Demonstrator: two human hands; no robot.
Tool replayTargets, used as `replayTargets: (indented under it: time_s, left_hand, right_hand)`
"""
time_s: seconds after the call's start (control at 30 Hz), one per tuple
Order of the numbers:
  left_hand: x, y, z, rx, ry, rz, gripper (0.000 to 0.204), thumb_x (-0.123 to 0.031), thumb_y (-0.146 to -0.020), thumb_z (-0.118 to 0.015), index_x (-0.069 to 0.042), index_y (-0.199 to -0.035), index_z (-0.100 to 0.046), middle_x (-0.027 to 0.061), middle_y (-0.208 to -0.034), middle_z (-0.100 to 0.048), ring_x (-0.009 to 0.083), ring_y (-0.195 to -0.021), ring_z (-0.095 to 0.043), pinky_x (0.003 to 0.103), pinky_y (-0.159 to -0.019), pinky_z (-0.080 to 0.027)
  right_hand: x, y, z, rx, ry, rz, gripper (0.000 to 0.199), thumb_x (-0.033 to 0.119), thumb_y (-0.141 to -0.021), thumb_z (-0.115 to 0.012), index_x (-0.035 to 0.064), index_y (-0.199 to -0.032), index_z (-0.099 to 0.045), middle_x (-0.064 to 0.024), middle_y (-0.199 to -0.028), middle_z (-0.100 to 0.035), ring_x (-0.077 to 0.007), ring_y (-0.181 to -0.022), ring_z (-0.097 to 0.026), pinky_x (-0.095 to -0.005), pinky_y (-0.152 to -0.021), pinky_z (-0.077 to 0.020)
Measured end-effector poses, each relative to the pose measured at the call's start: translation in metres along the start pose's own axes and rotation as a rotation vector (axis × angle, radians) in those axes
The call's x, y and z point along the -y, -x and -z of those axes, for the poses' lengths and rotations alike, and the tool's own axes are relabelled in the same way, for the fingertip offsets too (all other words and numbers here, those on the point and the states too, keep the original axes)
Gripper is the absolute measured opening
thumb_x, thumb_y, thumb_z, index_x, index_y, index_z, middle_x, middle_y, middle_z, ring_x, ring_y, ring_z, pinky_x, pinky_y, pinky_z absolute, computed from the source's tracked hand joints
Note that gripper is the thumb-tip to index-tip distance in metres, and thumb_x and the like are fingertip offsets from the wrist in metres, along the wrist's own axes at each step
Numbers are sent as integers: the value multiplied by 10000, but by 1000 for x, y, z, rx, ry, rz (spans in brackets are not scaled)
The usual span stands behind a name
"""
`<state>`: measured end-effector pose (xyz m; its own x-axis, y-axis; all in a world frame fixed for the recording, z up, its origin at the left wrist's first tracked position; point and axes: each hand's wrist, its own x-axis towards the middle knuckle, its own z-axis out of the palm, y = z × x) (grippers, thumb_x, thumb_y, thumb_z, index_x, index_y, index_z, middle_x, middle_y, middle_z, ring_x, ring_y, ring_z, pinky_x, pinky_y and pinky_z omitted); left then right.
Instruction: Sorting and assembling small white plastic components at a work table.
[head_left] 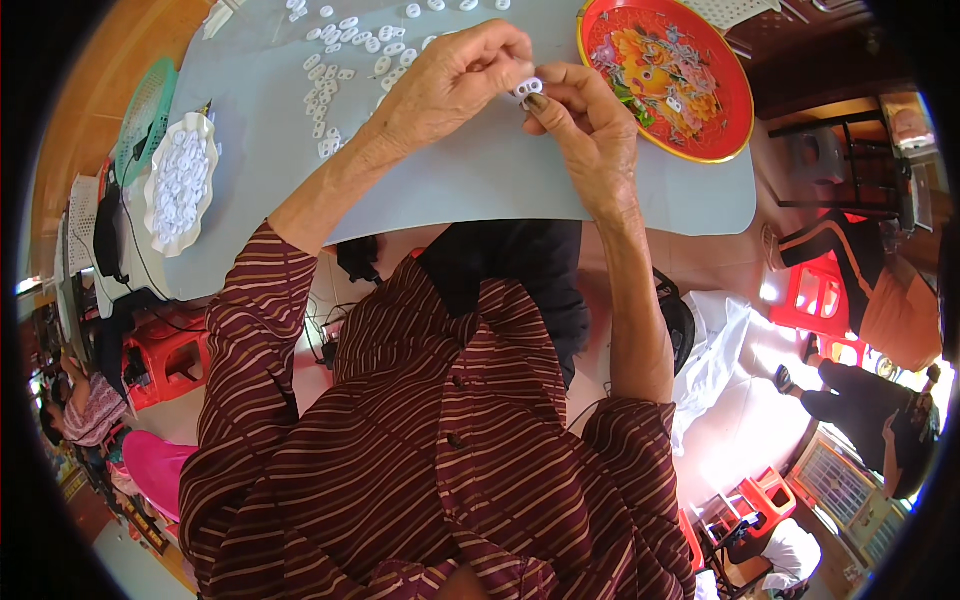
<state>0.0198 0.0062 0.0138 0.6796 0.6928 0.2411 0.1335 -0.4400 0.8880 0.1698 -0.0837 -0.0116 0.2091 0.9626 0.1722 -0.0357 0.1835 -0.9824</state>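
Note:
Above the grey-blue table my two hands meet. My right hand pinches a small white oval plastic piece with two holes between thumb and fingers. My left hand is closed at the left side of that piece, thumb against the curled fingers; whatever its fingertips hold is hidden. Similar white pieces lie scattered on the table left of and beyond my left hand. Right beside my right hand stands a round red tray with a flower pattern and many tiny metallic bits on it.
A white scalloped dish heaped with white pieces stands at the table's left edge. Beyond it is a green mesh basket. Red plastic stools are on the floor. Other people sit or stand far off at both sides.

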Motion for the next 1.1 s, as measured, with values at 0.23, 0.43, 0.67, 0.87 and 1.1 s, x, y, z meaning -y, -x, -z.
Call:
replayTargets:
  time_s: [0.23, 0.43, 0.67, 0.87, 1.1]
  left_hand:
    - [0, 17, -10, 55, -64, 74, 322, -306, -956, -412, -19, -868, -529, 65, -659, -495, 164, -623, -470, 299, -598, -391]
    - [5, 17, -12, 41, -25, 95, 340, -313, -956, -384, -14, -864, -517, 73, -640, -483, 177, -608, -449, 315, -596, -381]
    - [8, 17, -12, 66, -53, 66, 337, -304, -951, -384, -6, -855, -510, 81, -613, -463, 186, -588, -436, 319, -589, -377]
    - [15, 18, -12, -6, -39, 12, 338, -307, -947, -402, 5, -864, -502, 87, -632, -464, 181, -596, -433, 325, -590, -389]
    - [14, 18, -12, 53, -27, 49, 321, -289, -936, -409, 8, -832, -474, 98, -634, -442, 181, -598, -406, 320, -584, -383]
  right_hand:
    - [0, 0, -2, -10, -16, 26, 198, 38, -860, -625, -7, -1043, -566, -73, -851, -669, -107, -697, -620, -216, -632, -506]
    - [-1, 1, -2, 13, -24, 32, 217, 41, -852, -638, -12, -1049, -563, -79, -849, -670, -108, -693, -621, -217, -635, -511]
    - [3, 3, -4, 28, 9, 24, 240, 35, -848, -642, -14, -1066, -555, -79, -861, -666, -109, -712, -623, -219, -642, -513]
    - [-7, 2, -7, 56, 52, 120, 307, -8, -780, -687, -7, -1064, -569, -53, -844, -636, -94, -733, -612, -211, -647, -504]
    - [-12, 3, -7, 19, 134, 131, 322, -19, -725, -721, 11, -1016, -587, -40, -819, -627, -77, -695, -591, -213, -637, -495]
